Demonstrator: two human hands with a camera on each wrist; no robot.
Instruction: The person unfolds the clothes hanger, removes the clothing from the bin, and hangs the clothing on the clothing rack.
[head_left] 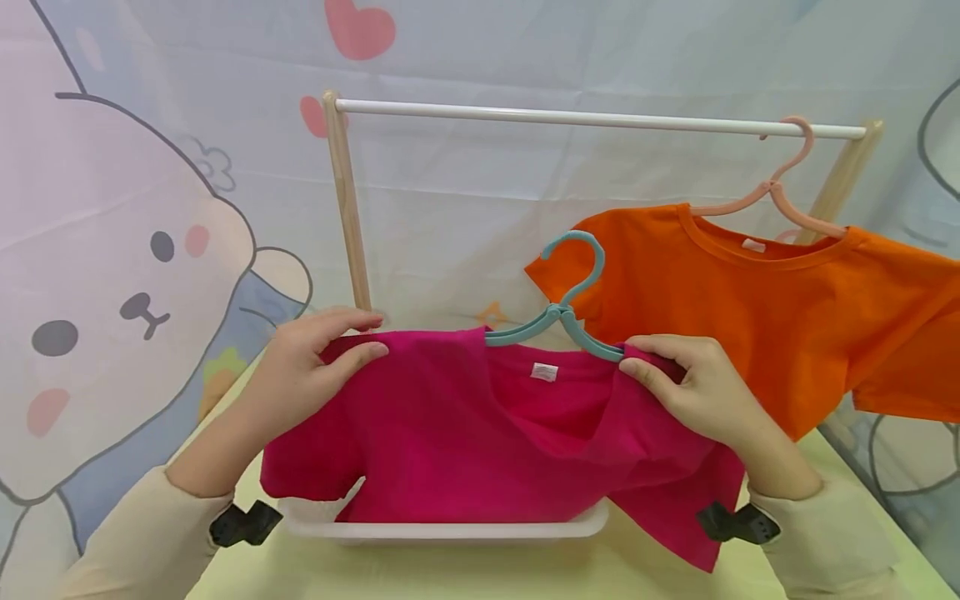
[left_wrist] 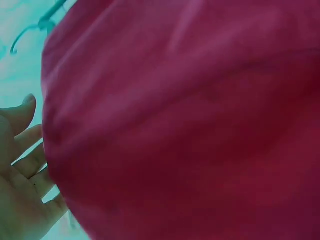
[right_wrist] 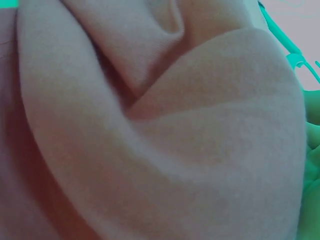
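A magenta T-shirt (head_left: 450, 417) hangs on a light-blue hanger (head_left: 577, 317), whose hook stands free above the neckline. My left hand (head_left: 318, 358) is at the shirt's left shoulder, thumb and index finger apart. In the left wrist view, the fingers of that left hand (left_wrist: 30, 170) look spread and fairly straight, partly behind the magenta cloth (left_wrist: 175, 125). With thumb and fingers, my right hand (head_left: 701, 387) pinches the other shoulder beside the neckline, near the hanger's arm. Cloth (right_wrist: 200, 150) fills most of the right wrist view and hides that hand's fingertips.
Behind stands a rack with a white rail (head_left: 562, 117) and wooden posts (head_left: 348, 208). An orange T-shirt (head_left: 720, 317) hangs at its right end on a pink hanger (head_left: 802, 215). A white basket (head_left: 450, 531) sits below the magenta shirt on the yellow table (head_left: 420, 575).
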